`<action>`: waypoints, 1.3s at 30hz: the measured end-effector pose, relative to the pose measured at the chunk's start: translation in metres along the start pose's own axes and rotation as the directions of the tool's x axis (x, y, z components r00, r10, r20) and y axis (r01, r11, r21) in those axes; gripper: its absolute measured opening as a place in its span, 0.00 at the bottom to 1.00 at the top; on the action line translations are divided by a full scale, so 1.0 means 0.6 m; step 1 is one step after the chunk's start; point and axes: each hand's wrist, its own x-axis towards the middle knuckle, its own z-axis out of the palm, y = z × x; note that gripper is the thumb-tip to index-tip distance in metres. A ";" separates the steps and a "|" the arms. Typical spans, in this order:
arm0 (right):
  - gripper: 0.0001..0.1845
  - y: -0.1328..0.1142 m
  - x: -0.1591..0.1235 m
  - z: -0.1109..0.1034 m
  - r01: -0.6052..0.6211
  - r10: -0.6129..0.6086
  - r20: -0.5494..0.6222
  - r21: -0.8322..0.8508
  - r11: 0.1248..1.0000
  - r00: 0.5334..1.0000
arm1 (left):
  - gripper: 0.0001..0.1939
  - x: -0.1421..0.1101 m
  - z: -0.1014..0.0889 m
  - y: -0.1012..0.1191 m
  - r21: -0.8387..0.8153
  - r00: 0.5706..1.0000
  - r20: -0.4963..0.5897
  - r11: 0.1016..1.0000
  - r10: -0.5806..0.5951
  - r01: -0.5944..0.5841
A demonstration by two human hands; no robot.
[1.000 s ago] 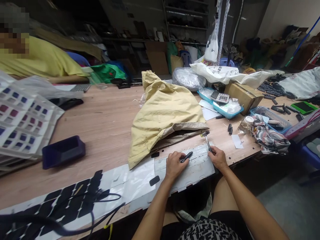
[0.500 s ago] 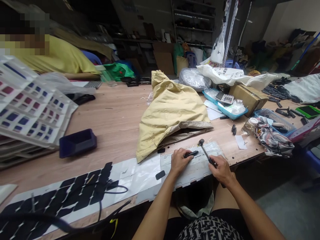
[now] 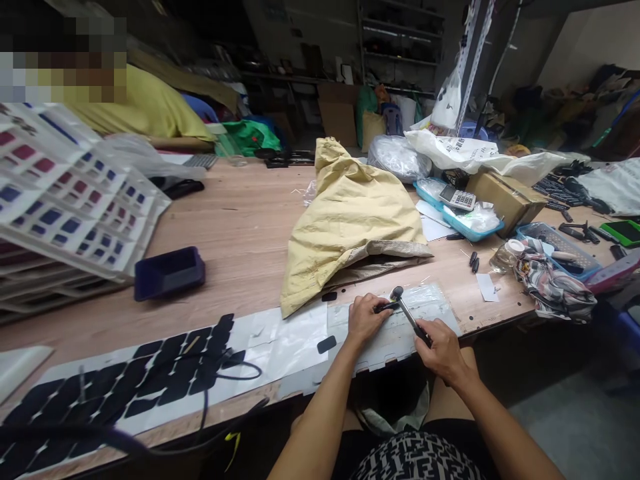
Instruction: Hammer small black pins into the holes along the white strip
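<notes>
My left hand (image 3: 367, 316) is closed on a small black pen-like piece (image 3: 384, 307) and holds it low over a grey, film-covered board (image 3: 415, 327) at the table's front edge. My right hand (image 3: 443, 348) grips the dark handle of a small hammer (image 3: 411, 315). The hammer's head is at the right end of the black piece; whether they touch I cannot tell. Behind my hands lies a yellow cloth sack (image 3: 357, 213), its mouth facing me. A black rounded patch (image 3: 327, 345) rests left of my left hand.
A sheet with black patches (image 3: 170, 367) and a dark cable (image 3: 125, 440) lie at left. A purple tray (image 3: 170, 275) and a white crate (image 3: 85, 200) stand beyond. At right are a blue basket (image 3: 560, 252), a cloth and a jar (image 3: 507, 257). A co-worker's yellow sleeve (image 3: 160, 107) shows far left.
My view has swung left, so the table things appear farther right. The hammer's head has come left and down to the end of the black piece. Both hands keep their holds.
</notes>
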 end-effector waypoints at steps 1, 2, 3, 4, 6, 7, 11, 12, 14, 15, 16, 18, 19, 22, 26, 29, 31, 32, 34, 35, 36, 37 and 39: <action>0.18 -0.003 0.000 0.001 0.005 -0.005 0.011 0.003 1.000 1.000 | 0.09 0.000 0.000 0.000 0.003 1.000 -0.004 1.000 0.000 0.000; 0.18 -0.006 0.000 0.003 0.007 -0.007 0.028 0.001 1.000 1.000 | 0.09 0.001 0.001 0.000 0.005 1.000 -0.007 1.000 0.000 0.000; 0.18 -0.007 0.000 0.004 0.004 -0.004 0.047 -0.001 1.000 0.999 | 0.09 0.001 0.001 0.000 0.006 1.000 -0.009 1.000 -0.001 0.001; 0.18 -0.007 0.000 0.005 -0.007 0.007 0.066 0.000 1.000 0.998 | 0.09 0.001 0.001 0.001 0.007 1.000 -0.011 1.000 -0.002 0.002; 0.18 -0.001 0.005 0.006 -0.052 0.051 0.087 0.015 0.999 0.995 | 0.09 0.001 0.001 0.001 0.005 1.000 -0.013 1.000 -0.001 0.001; 0.18 0.005 0.011 0.006 -0.083 0.080 0.084 0.035 0.996 0.993 | 0.09 0.000 0.001 0.001 0.003 1.000 -0.014 1.000 0.001 -0.001; 0.19 0.046 0.049 0.006 -0.215 0.215 0.015 0.172 0.961 0.976 | 0.09 -0.001 0.003 0.000 0.001 1.000 -0.019 1.000 0.009 -0.009; 0.19 0.059 0.059 0.007 -0.249 0.258 -0.008 0.226 0.942 0.966 | 0.09 -0.001 0.003 -0.002 0.000 1.000 -0.019 1.000 0.012 -0.012; 0.20 0.084 0.077 0.013 -0.287 0.311 -0.024 0.323 0.902 0.950 | 0.09 0.001 0.003 -0.004 -0.002 1.000 -0.021 1.000 0.022 -0.022; 0.20 0.094 0.082 0.017 -0.295 0.321 -0.018 0.348 0.890 0.947 | 0.08 0.002 0.003 -0.006 -0.006 0.999 -0.023 0.999 0.033 -0.034; 0.20 0.103 0.086 0.020 -0.299 0.326 -0.010 0.370 0.879 0.945 | 0.08 0.002 0.001 -0.006 -0.017 0.998 -0.027 0.999 0.051 -0.052; 0.20 0.114 0.089 0.027 -0.301 0.326 0.007 0.401 0.865 0.945 | 0.07 -0.004 -0.006 -0.003 -0.062 0.993 -0.065 0.992 0.102 -0.106; 0.20 0.117 0.088 0.030 -0.301 0.325 0.012 0.415 0.859 0.945 | 0.07 -0.011 -0.009 0.000 -0.097 0.986 -0.102 0.985 0.130 -0.140; 0.20 0.121 0.085 0.036 -0.302 0.328 0.015 0.436 0.848 0.944 | 0.07 -0.066 -0.018 0.018 -0.201 0.955 -0.205 0.946 0.214 -0.255; 0.20 0.124 0.083 0.041 -0.310 0.340 0.008 0.428 0.849 0.940 | 0.06 -0.190 -0.002 0.036 -0.219 0.908 -0.096 0.881 0.407 -0.419; 0.19 0.125 0.083 0.043 -0.309 0.340 -0.001 0.413 0.857 0.941 | 0.09 -0.265 0.031 0.029 -0.143 0.924 0.055 0.919 0.378 -0.367; 0.19 0.125 0.082 0.043 -0.306 0.337 -0.008 0.402 0.863 0.942 | 0.10 -0.286 0.050 0.022 -0.060 0.964 0.186 0.981 0.191 -0.183; 0.19 0.124 0.082 0.043 -0.304 0.335 -0.011 0.395 0.867 0.942 | 0.10 -0.288 0.055 0.020 -0.012 0.958 0.270 0.996 0.093 -0.093; 0.19 0.123 0.081 0.043 -0.302 0.334 -0.019 0.380 0.874 0.942 | 0.11 -0.276 0.054 0.023 0.061 0.909 0.416 0.998 -0.032 0.008; 0.19 0.123 0.081 0.043 -0.303 0.335 -0.022 0.373 0.877 0.942 | 0.12 -0.263 0.047 0.028 0.054 0.888 0.457 0.998 -0.043 0.021; 0.19 0.122 0.081 0.043 -0.303 0.335 -0.024 0.367 0.879 0.942 | 0.11 -0.246 0.037 0.033 0.010 0.885 0.466 1.000 -0.024 0.022; 0.19 0.122 0.081 0.043 -0.304 0.335 -0.024 0.362 0.881 0.942 | 0.11 -0.224 0.025 0.039 -0.061 0.899 0.437 0.998 0.008 0.021; 0.20 0.122 0.081 0.042 -0.304 0.334 -0.023 0.358 0.883 0.942 | 0.14 -0.169 -0.007 0.047 -0.217 0.959 0.281 0.976 0.040 0.023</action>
